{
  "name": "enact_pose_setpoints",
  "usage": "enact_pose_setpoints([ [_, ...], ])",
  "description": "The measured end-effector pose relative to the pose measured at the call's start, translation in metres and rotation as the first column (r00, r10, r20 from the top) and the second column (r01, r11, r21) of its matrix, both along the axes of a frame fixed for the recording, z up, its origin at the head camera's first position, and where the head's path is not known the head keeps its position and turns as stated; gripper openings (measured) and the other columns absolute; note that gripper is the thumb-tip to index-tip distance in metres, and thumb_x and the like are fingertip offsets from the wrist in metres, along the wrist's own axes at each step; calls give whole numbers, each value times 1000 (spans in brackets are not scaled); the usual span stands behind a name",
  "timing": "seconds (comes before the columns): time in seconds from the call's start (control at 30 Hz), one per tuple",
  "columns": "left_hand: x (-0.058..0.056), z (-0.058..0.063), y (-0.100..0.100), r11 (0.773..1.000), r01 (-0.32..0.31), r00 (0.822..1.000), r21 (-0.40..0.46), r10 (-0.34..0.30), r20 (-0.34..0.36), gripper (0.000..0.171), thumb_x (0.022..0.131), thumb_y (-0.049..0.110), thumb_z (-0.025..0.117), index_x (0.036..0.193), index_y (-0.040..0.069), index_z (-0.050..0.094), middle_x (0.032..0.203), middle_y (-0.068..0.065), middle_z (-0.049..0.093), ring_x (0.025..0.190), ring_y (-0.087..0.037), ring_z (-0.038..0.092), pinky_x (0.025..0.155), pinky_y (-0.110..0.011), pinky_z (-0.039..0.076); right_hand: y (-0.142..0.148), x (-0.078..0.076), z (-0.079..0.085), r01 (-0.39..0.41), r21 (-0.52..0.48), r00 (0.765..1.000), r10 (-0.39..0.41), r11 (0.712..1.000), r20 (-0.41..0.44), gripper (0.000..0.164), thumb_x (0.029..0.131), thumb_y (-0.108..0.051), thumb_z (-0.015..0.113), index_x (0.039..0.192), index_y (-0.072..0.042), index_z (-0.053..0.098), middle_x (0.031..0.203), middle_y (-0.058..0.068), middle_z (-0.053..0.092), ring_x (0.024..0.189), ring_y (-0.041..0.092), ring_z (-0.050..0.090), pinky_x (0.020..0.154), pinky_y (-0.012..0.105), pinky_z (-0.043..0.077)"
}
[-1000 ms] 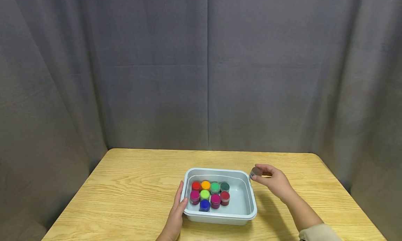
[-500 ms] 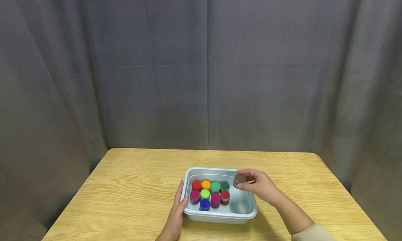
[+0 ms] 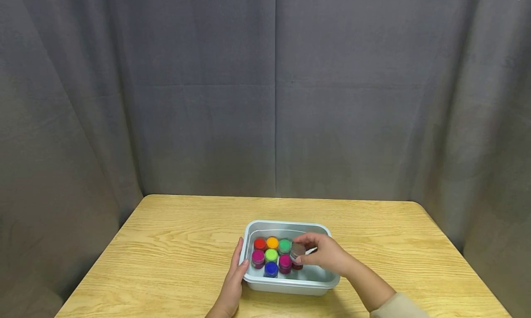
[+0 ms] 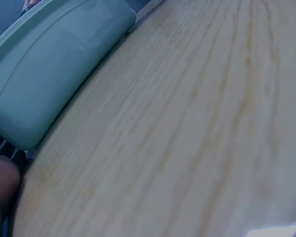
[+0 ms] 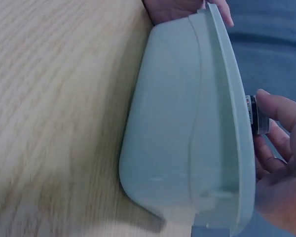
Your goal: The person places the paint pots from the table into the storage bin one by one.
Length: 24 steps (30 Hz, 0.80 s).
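A small clear jar with a brown top [image 3: 297, 250] is pinched between the thumb and fingers of my right hand [image 3: 327, 255], above the jars in a pale blue-green plastic tub [image 3: 286, 283]. In the right wrist view this jar [image 5: 259, 116] shows a label and a dark side, just beyond the tub rim. My left hand [image 3: 231, 285] grips the tub's left end, thumb over the rim and fingers along the outer wall. Several paint-like jars stand inside, including a blue one [image 3: 271, 268], a lime one [image 3: 271, 255] and an orange one [image 3: 272, 242]. My right hand hides the dark green and right-hand red jars.
The tub stands on a wood-grain table [image 3: 186, 244] near its front. Grey curtains [image 3: 207, 101] hang behind the table and at both sides. The tub's right part, past the jars, shows its bare floor [image 3: 317, 273].
My right hand has carried the brown-topped jar leftward, from outside the tub's right rim to over the jars inside. My left hand has kept its grip on the tub.
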<state>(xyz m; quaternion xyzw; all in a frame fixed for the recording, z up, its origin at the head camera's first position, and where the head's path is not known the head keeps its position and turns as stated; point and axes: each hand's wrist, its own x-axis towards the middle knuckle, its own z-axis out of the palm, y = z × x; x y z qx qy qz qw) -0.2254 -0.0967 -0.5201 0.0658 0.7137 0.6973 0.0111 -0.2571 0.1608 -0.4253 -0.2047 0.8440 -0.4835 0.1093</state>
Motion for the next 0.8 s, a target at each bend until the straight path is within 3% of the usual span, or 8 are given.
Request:
enact_pose_setpoints([
  [0.57, 0, 1, 1, 1000, 1, 1000, -3, -1, 13, 61, 104, 32, 34, 159, 21, 9, 167, -11, 4, 151, -43, -2, 114, -72, -2, -16, 1, -18, -138, 53, 989, 135, 989, 55, 37, 80, -9, 78, 113, 1, 67, 102, 6, 68, 89, 16, 57, 74, 20, 49],
  [0.8, 0, 0, 1, 1000, 3, 1000, -3, -3, 14, 62, 104, 33, 34, 159, 21, 9, 167, -12, 4, 151, -43, -2, 114, -72, -2, -18, -2, -21, -129, 84, 991, 126, 988, 40, 36, 79, -11, 79, 112, -3, 68, 101, 3, 68, 88, 12, 56, 76, 20, 47],
])
